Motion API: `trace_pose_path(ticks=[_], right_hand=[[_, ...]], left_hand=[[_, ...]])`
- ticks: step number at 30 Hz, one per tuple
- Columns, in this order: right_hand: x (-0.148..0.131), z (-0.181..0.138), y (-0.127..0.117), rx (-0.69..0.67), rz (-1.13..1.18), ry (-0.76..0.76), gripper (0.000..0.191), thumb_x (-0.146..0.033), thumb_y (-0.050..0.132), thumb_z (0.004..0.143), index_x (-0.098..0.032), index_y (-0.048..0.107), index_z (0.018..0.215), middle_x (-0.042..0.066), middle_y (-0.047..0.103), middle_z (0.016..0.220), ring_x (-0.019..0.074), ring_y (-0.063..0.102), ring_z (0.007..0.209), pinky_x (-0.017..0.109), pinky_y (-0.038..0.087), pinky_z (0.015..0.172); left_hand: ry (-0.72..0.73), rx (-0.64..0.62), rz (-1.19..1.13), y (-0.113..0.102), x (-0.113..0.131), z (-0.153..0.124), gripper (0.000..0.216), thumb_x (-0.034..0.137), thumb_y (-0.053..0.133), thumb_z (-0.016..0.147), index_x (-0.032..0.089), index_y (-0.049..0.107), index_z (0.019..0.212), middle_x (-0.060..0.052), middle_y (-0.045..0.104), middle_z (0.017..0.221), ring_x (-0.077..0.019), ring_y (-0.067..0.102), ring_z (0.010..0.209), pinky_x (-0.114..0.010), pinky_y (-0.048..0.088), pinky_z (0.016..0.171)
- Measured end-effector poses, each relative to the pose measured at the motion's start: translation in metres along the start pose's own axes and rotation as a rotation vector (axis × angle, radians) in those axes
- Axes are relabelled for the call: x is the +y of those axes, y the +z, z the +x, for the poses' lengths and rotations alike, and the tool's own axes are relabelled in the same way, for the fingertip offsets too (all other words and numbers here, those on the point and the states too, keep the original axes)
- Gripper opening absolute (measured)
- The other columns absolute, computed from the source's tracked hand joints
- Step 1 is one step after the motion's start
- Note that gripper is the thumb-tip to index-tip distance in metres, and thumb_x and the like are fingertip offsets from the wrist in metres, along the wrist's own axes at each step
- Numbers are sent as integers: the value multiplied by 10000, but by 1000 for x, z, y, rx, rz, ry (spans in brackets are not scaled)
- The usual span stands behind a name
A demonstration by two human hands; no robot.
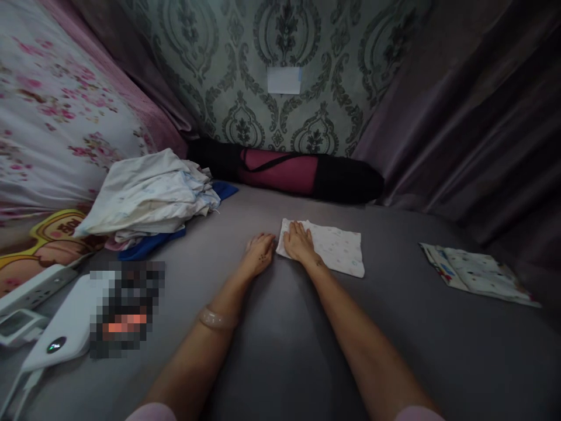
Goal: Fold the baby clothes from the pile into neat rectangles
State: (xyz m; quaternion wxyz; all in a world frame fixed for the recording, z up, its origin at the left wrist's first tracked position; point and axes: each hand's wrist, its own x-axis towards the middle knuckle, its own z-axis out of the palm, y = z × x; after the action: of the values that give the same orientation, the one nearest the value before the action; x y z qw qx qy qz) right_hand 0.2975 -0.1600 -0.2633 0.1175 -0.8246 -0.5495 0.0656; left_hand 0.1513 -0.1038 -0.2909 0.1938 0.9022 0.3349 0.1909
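Note:
A folded white cloth [339, 248] with a faint small print lies flat on the grey sheet in front of me. My right hand [299, 241] rests palm down on its left part, fingers stretched out, holding nothing. Just beyond the cloth's left edge, my left hand [259, 254] lies low on the sheet with its fingers pointing forward and slightly bent. Its fingertips are close to that edge; whether they touch it I cannot tell. A translucent bangle [214, 318] circles my left forearm.
Rumpled light cloths [149, 190] are heaped at the left, over something blue. Folded printed cloths [482, 272] lie at the right. A long black and pink bag [280, 171] lies along the back wall. Near left are a white power bank [70, 321] and a power strip [39, 289].

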Motion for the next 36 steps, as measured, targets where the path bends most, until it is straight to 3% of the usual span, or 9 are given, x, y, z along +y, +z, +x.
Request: trace_pose_path(ticks=[6,11,16,18,21,27,32,36], right_hand=[[-26,1,6,89,-7,-100,569,-326,262,958,-21,355,1429,173,308,1519,267,192,1425,452,90,1147],[-28,0,14,109,6,-106,565,-330,301,949,-19,379,1415,177,299,1523,276,195,1421,462,106,1143],[-16,3,7,5,107,-149,559,-356,205,983,-65,373,1431,140,298,1531,230,200,1428,420,142,1150],[-4,0,2,0,149,-165,569,-356,207,983,-57,339,1448,138,291,1535,202,207,1427,366,175,1148],[27,-14,-8,132,140,-124,564,-326,314,947,-62,348,1444,134,312,1525,202,231,1417,335,192,1147],[116,-55,-36,436,160,200,491,-225,345,882,-30,505,1304,175,545,1322,216,466,1249,300,324,1068],[168,-82,-55,360,178,536,446,-242,316,906,-68,570,1229,184,663,1122,258,622,1031,316,460,857],[171,-92,-54,305,163,570,411,-266,369,900,-81,623,1166,193,688,1051,291,639,1000,343,463,819]], left_hand=[[-46,66,-87,-3,-2,2,380,159,345,925,152,541,1250,-120,643,1194,-214,590,1110,-363,436,980],[-107,136,-122,-4,-3,2,371,167,353,929,130,545,1245,-124,681,1115,-211,623,1046,-346,459,946],[-109,148,-118,-3,-1,3,354,181,372,924,155,565,1221,-104,689,1107,-210,626,1029,-349,466,932],[-105,147,-117,-3,1,3,349,201,379,925,150,575,1210,-107,689,1100,-213,631,1007,-350,472,914],[-132,149,-130,-4,4,3,349,249,408,920,137,591,1196,-113,701,1038,-218,642,949,-344,487,861],[-243,102,-164,-8,15,4,335,340,486,891,142,631,1119,-93,720,900,-206,658,854,-304,486,764],[-316,57,-135,-7,25,10,363,392,509,877,134,641,1095,-114,721,888,-238,666,875,-317,480,760],[-324,29,-61,-6,30,14,376,408,488,887,123,629,1088,-141,714,920,-269,658,916,-356,483,791]])
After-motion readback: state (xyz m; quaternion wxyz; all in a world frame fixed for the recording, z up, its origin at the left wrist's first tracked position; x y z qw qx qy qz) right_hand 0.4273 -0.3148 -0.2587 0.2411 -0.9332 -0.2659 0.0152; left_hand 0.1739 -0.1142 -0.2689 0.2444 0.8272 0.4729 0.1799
